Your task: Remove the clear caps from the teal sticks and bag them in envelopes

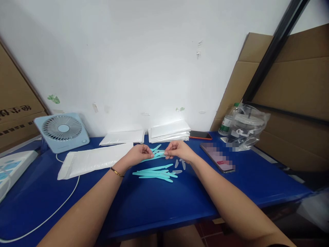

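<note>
Bare forearms (pixel 228 199) were nearest the camera, coming in from the two lower corners over the front edge of the blue table (pixel 164 209). Left hand (pixel 141 154), ring on a finger, bracelet (pixel 117 172) at the wrist: grip together, thumb and finger clamped on one end of a turquoise stick (pixel 159 155). Right hand (pixel 178 151): grip pinched at the other end of the same stick, where a paler tip showed; too small to tell if that was a separate piece. Stick ran roughly crosswise between the two hands, about mid-table. More turquoise sticks (pixel 156 148) lay just behind it, partly hidden by the fingers. Nearer the camera, a loose pile of sticks (pixel 154 173) lay crossed over each other. Small translucent pieces (pixel 177 172) were scattered right of the pile, some just below the right hand. Flat white mailer (pixel 99 161) lay left of the left hand; two stacks of white mailers (pixel 169 131) sat behind, near the wall (pixel 164 68). Right side: a phone with an orange edge (pixel 201 135) beside the stacks, a second phone (pixel 217 158) with its screen lit, then a bottle (pixel 226 124) and a bagged cup (pixel 248 127). Left side: a pale blue fan (pixel 63 130), with a white cable (pixel 70 196) curving down the table.
</note>
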Action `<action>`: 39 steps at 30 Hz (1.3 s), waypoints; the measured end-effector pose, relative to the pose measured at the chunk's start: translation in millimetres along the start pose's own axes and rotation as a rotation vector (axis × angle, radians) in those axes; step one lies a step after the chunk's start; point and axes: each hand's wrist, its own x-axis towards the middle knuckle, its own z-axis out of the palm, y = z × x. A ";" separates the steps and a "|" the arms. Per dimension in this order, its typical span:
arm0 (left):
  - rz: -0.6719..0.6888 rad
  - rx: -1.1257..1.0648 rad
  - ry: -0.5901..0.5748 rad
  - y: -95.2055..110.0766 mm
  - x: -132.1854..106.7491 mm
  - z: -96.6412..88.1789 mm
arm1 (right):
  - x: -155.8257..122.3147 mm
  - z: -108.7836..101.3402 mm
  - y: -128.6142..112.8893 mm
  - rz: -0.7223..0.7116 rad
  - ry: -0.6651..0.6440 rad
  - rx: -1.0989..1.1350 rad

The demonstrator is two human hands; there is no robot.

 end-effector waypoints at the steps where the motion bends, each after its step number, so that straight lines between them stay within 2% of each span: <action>1: 0.012 0.012 0.002 -0.9 1.1 1.6 | 0.7 2.4 0.5 -0.004 -0.003 -0.006; 4: 0.053 0.110 0.090 -3.3 4.3 6.6 | 2.3 1.5 1.1 -0.015 0.040 -0.155; 6: 0.084 0.237 0.203 -3.4 4.9 8.9 | 0.8 -6.9 -1.1 -0.063 0.096 -0.399; 8: 0.110 0.351 0.248 -1.7 3.4 10.1 | -3.2 -18.3 -5.4 -0.143 0.066 -0.659; 9: 0.120 0.389 0.214 -0.2 2.0 10.6 | -5.8 -23.7 -7.8 -0.171 -0.011 -0.756; 12: 0.150 0.445 0.003 4.6 -3.1 13.1 | -12.5 -32.8 -12.3 -0.150 -0.286 -0.907; 14: 0.164 0.480 -0.108 7.1 -5.3 16.0 | -14.1 -33.1 -11.7 -0.105 -0.355 -0.943; 17: 0.175 0.560 -0.158 9.0 -5.6 21.0 | -13.4 -30.8 -7.5 -0.035 -0.361 -0.925; 23: 0.230 0.714 -0.041 7.5 -3.3 24.0 | -11.9 -35.2 -5.3 -0.037 -0.269 -0.856; 26: 0.217 0.660 -0.035 5.8 -3.6 18.9 | -12.2 -40.4 -7.8 -0.016 -0.149 -0.722; 29: 0.184 0.538 -0.031 5.4 -4.7 11.6 | -11.8 -43.2 -9.3 0.019 -0.052 -0.422; 32: 0.165 0.384 -0.030 5.9 -5.6 6.5 | -10.1 -42.3 -8.5 -0.008 0.022 -0.208; 35: 0.152 0.297 -0.030 6.1 -5.8 5.1 | -7.5 -40.1 -5.4 -0.028 0.038 -0.105; 39: 0.146 0.262 -0.032 7.7 -6.3 6.1 | -4.8 -35.6 -0.4 -0.042 -0.016 -0.078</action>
